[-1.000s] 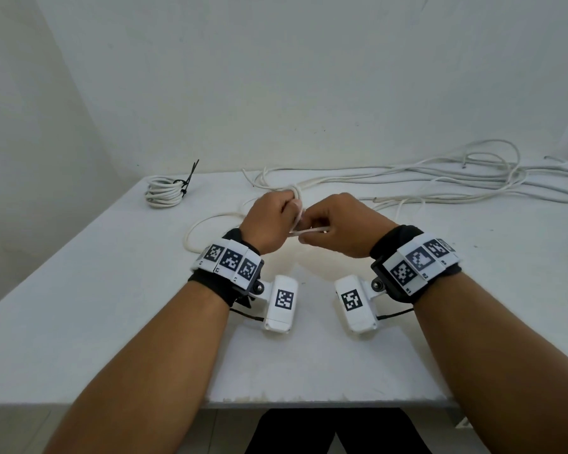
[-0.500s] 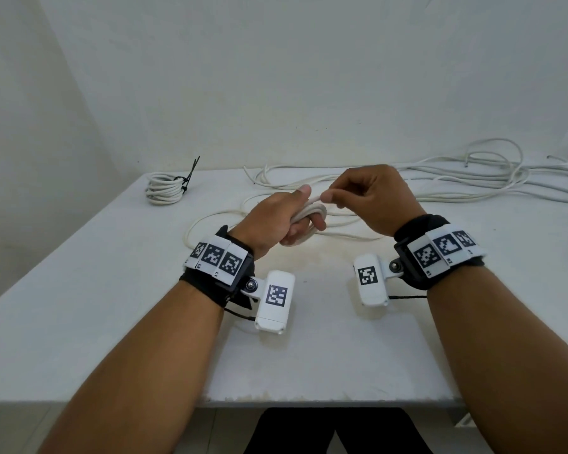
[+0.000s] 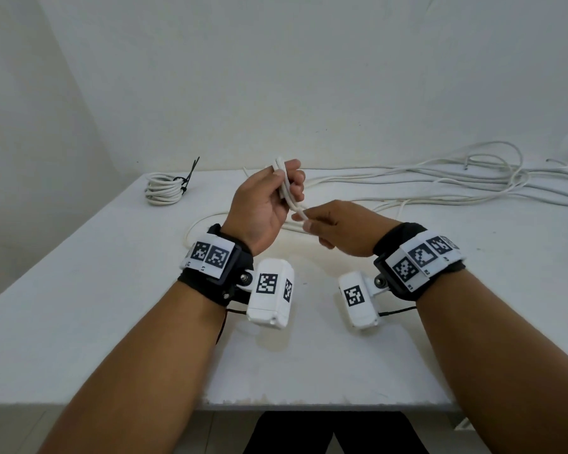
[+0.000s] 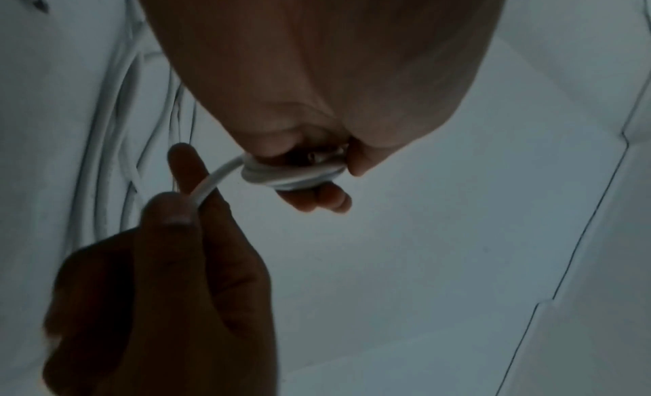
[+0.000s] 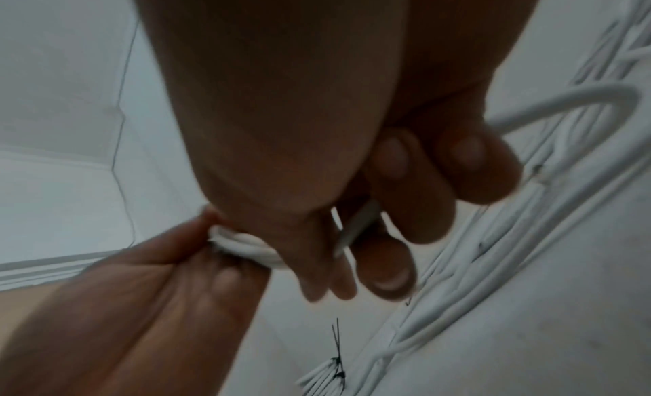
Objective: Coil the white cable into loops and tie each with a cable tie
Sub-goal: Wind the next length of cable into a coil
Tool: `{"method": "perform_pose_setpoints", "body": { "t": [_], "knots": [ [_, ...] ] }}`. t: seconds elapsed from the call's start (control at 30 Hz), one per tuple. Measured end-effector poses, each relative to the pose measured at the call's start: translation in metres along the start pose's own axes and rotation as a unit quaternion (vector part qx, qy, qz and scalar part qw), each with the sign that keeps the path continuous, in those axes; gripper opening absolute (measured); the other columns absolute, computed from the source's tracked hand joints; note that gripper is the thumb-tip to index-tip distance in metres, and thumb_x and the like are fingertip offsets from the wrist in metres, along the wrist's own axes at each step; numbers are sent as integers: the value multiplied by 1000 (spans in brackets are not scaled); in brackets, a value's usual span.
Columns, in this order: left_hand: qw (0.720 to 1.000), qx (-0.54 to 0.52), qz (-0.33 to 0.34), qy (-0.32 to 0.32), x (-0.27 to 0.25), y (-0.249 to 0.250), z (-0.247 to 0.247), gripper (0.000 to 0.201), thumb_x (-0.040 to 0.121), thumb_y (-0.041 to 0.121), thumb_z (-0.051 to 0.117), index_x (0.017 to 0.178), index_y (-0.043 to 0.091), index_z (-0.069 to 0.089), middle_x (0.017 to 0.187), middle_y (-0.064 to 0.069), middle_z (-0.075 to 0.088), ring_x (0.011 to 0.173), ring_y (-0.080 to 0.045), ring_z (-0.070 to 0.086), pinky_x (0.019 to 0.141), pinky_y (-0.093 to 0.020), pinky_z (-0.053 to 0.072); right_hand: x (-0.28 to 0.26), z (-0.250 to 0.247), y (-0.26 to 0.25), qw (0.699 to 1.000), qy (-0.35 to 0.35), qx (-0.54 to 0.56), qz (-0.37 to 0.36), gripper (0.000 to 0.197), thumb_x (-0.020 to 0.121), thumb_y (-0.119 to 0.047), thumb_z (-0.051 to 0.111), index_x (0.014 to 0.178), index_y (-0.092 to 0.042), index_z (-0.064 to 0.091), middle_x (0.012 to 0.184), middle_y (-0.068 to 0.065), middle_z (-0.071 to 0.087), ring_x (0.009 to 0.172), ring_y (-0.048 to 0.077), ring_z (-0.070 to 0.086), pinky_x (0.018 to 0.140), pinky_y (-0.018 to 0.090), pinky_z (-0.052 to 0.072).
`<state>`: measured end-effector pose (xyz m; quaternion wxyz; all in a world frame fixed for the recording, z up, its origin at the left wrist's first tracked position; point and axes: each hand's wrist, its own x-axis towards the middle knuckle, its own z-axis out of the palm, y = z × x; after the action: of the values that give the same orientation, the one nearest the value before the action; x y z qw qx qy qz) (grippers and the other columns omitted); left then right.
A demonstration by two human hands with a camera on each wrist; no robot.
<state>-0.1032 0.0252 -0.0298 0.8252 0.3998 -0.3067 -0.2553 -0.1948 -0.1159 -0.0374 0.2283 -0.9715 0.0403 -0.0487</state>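
White cable: a few small loops stacked together, held upright above the table, centre of the head view, a little above mid-height. Left hand grips the loops, thumb and fingers curled round them; left wrist view shows the coil clamped between thumb and fingertips. Right hand sits just right of and below the left, thumb and forefinger pinched on the strand leaving the coil; remaining fingers curled in. Rest of the cable trails loose over the table toward the upper right of the frame. Finished coil with black cable tie lies at the far left table corner, well apart from the hands
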Motion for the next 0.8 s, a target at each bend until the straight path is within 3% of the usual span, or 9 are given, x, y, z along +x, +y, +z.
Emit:
{"method": "perform_pose_setpoints", "body": {
  "t": [0.1, 0.2, 0.27, 0.33, 0.43, 0.5, 0.63, 0.73, 0.8],
  "knots": [
    [987, 139, 18, 72, 2, -6, -1, 21, 103, 4, 32, 108, 4, 53, 81, -5, 59, 65, -12, 53, 73, -26, 44, -5, 2, -11, 997, -64, -41, -18, 25, 101, -30, 46, 115, -17, 62, 73, -4, 60, 67, 10, 56, 71, 32, 44],
    [935, 345, 26, 74, -1, -10, 0, 20, 103, 11, 33, 100, 18, 52, 82, 2, 60, 70, -11, 53, 73, -23, 44, -10, 1, -19, 992, -85, -87, -44, 29, 100, -27, 48, 121, -12, 62, 81, -1, 61, 77, 16, 57, 79, 36, 48],
    [878, 477, -2, 48, -3, -10, 1, 18, 103, 15, 35, 97, 16, 52, 83, 5, 61, 72, -12, 55, 70, -23, 45, -13, 1, -21, 993, -61, -86, -59, 25, 98, -25, 51, 115, -14, 66, 78, -6, 59, 70, 6, 54, 69, 26, 44],
    [792, 608, -55, -20, -4, -9, 0, 19, 101, 16, 37, 95, 6, 52, 79, 1, 56, 70, -15, 51, 60, -21, 39, -15, 0, -19, 996, -7, -51, -77, 17, 94, -25, 59, 101, -17, 72, 68, -13, 55, 60, 2, 50, 57, 14, 34],
    [677, 718, -105, -126, -7, -4, 1, 21, 94, 8, 44, 81, -4, 56, 73, -4, 54, 66, -18, 49, 53, -18, 33, -15, -2, -16, 993, 67, 46, -88, 7, 80, -27, 77, 78, -20, 76, 59, -9, 60, 53, 3, 49, 51, 13, 35],
    [709, 680, -119, -147, -8, -2, -1, 27, 92, 11, 44, 79, -1, 64, 66, -6, 59, 59, -19, 50, 56, -23, 37, -15, -6, -13, 983, 120, 105, -89, 14, 74, -25, 83, 69, -19, 72, 59, -7, 65, 52, 3, 51, 50, 15, 38],
    [863, 465, -167, -105, -13, -3, 0, 69, 102, 46, 27, 78, 0, 71, 45, 1, 38, 44, -14, 35, 47, -25, 30, -16, -16, 0, 963, 197, 166, -79, 18, 74, -24, 85, 71, -17, 69, 61, -9, 66, 56, 4, 55, 58, 20, 45],
    [917, 375, -106, -88, -12, 1, 0, 64, 101, 47, 36, 68, 4, 69, 42, 1, 28, 38, -12, 26, 44, -23, 24, -17, -21, 12, 947, 226, 214, -83, 6, 82, -21, 79, 80, -17, 74, 70, -2, 71, 65, 12, 64, 67, 26, 51],
    [935, 338, -69, -79, -11, 3, -1, 56, 102, 39, 41, 66, 3, 66, 40, 3, 25, 37, -12, 21, 42, -21, 24, -17, -23, 17, 932, 255, 246, -81, 3, 86, -18, 75, 86, -16, 76, 67, -4, 70, 62, 8, 61, 61, 19, 47]
  ]
}}
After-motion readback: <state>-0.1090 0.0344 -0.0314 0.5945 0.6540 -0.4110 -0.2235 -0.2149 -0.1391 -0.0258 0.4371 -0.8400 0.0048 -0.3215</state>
